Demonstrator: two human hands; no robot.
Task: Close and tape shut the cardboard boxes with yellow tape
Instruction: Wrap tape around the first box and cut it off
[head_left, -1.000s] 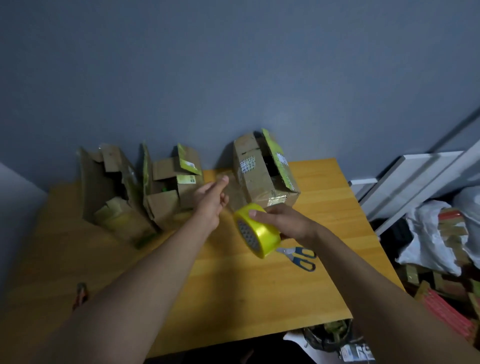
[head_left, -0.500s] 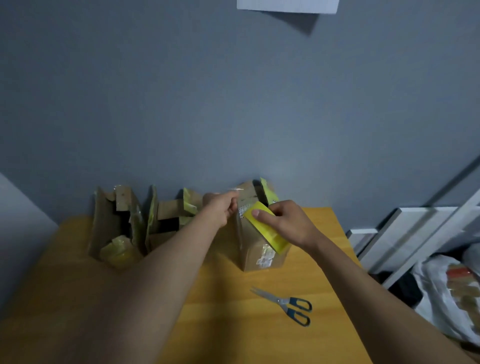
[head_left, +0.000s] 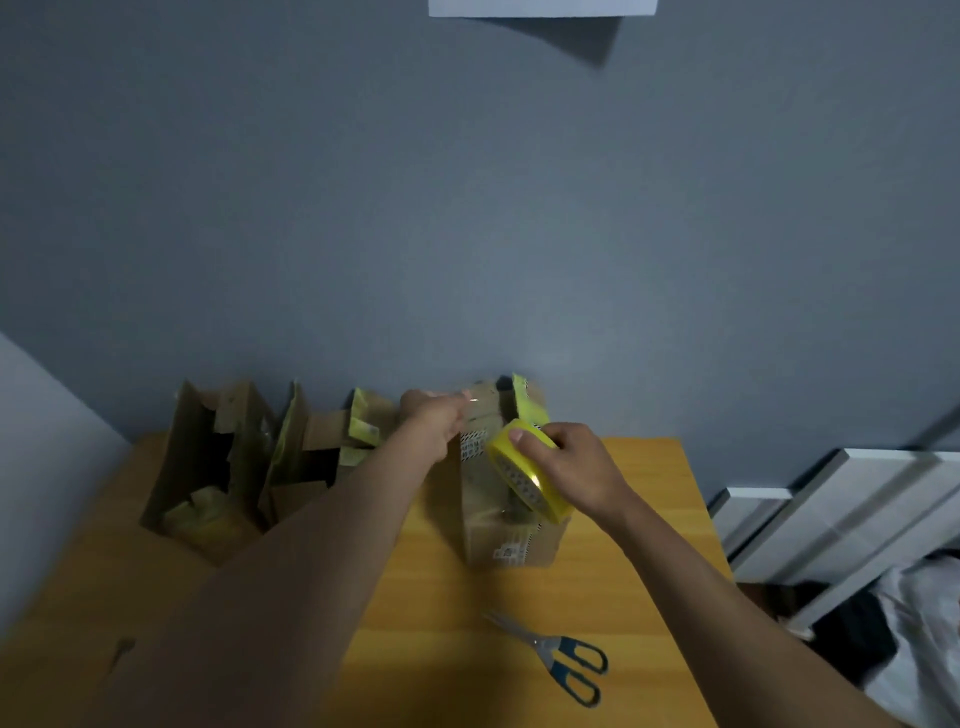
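Wooden table (head_left: 623, 587) against wall: my right hand (head_left: 571, 467) grips the yellow tape roll (head_left: 524, 478) over the box (head_left: 511, 540); my left hand (head_left: 434, 421) pinches the tape's end; scissors (head_left: 563, 654) lie near the front edge.

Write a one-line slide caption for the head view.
Right hand grips the yellow tape roll while left hand pinches its free end over the rightmost cardboard box.
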